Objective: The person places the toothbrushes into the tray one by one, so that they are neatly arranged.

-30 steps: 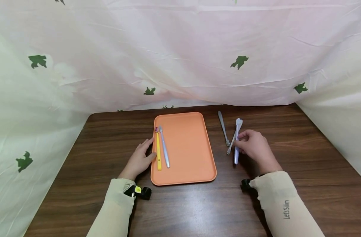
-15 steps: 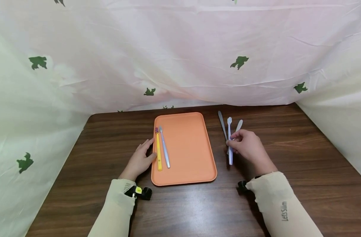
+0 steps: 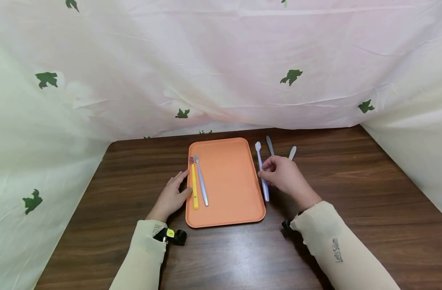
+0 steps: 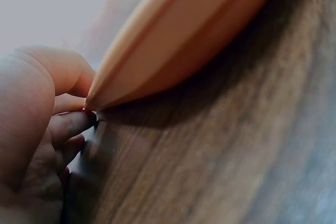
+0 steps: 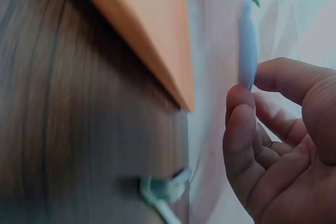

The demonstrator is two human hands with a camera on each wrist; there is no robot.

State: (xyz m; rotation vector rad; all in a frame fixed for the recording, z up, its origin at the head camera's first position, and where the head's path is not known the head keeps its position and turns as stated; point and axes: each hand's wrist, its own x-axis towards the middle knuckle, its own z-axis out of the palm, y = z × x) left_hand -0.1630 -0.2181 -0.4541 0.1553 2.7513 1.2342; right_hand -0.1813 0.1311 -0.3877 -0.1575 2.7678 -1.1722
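In the head view, my right hand (image 3: 284,177) pinches a lavender toothbrush (image 3: 260,158) between thumb and fingertips beside the tray's right rim, head pointing away. The right wrist view shows the handle end (image 5: 248,45) between the fingertips. My left hand (image 3: 170,198) holds the left rim of an orange tray (image 3: 229,181); in the left wrist view, thumb and fingers meet at its edge (image 4: 157,51). A yellow toothbrush (image 3: 194,185) and a light blue toothbrush (image 3: 202,181) lie along the tray's left side.
Behind the right hand, a grey handle (image 3: 269,145) and a whitish handle (image 3: 292,152) lie on the wooden table (image 3: 351,181), their other ends hidden. A pale brush-like head (image 5: 163,188) shows blurred in the right wrist view. A patterned cloth (image 3: 224,80) hangs around the table.
My right hand has carried the lavender toothbrush left, from above the two loose handles to the tray's right edge. The left hand and tray have hardly moved.
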